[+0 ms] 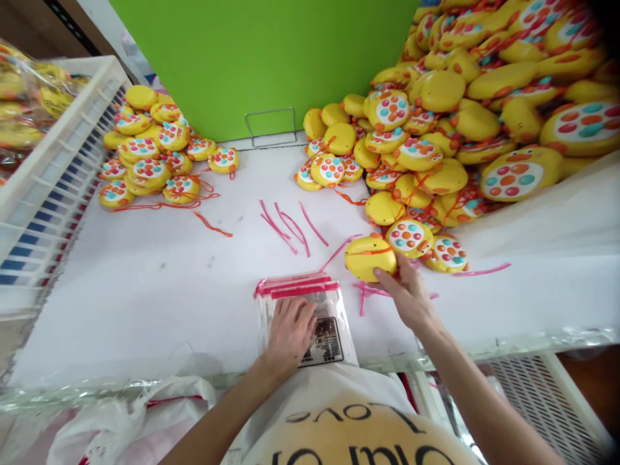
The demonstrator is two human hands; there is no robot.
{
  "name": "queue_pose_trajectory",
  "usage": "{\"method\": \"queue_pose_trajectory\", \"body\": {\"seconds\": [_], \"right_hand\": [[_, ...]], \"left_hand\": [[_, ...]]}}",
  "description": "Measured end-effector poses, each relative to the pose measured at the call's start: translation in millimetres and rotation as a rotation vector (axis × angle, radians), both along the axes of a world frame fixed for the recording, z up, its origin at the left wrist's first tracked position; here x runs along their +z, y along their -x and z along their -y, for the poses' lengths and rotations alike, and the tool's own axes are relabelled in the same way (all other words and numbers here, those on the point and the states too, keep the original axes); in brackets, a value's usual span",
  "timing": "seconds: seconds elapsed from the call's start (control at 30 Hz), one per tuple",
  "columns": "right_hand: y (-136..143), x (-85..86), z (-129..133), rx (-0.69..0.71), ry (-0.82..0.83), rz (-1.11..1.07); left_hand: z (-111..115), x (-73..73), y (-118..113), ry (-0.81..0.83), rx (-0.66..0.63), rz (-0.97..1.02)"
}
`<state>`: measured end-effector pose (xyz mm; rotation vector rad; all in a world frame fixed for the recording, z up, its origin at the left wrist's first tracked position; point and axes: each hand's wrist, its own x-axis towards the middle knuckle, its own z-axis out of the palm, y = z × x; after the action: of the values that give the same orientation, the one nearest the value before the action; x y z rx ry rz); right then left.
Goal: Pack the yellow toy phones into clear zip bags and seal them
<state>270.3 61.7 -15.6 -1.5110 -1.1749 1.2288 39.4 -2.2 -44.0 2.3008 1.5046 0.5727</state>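
Observation:
My left hand (289, 330) lies flat on a stack of clear plastic bags (334, 323) with red seal strips, at the table's near edge. My right hand (405, 292) reaches forward and grips a yellow round toy (369, 256) lying face down with an orange cord across it. That toy sits at the foot of a large heap of yellow toys (465, 123) with coloured dot faces, on the right.
A smaller pile of the same toys (150, 161) lies at the back left beside a white slatted crate (53, 168). Pink strips (290, 226) lie loose on the white table (145, 290). A wire stand (270, 126) stands against the green wall. Another crate (542, 400) is at lower right.

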Motion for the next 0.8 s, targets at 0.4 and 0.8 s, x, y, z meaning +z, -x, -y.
{"method": "queue_pose_trajectory", "body": {"seconds": [0.4, 0.8], "right_hand": [[69.5, 26.8, 30.5, 0.388, -0.047, 0.031], [51.7, 29.7, 34.8, 0.663, -0.162, 0.494]], "left_hand": [[2.5, -6.2, 5.1, -0.159, -0.015, 0.127], [3.0, 27.4, 40.9, -0.108, 0.322, 0.338]]}}
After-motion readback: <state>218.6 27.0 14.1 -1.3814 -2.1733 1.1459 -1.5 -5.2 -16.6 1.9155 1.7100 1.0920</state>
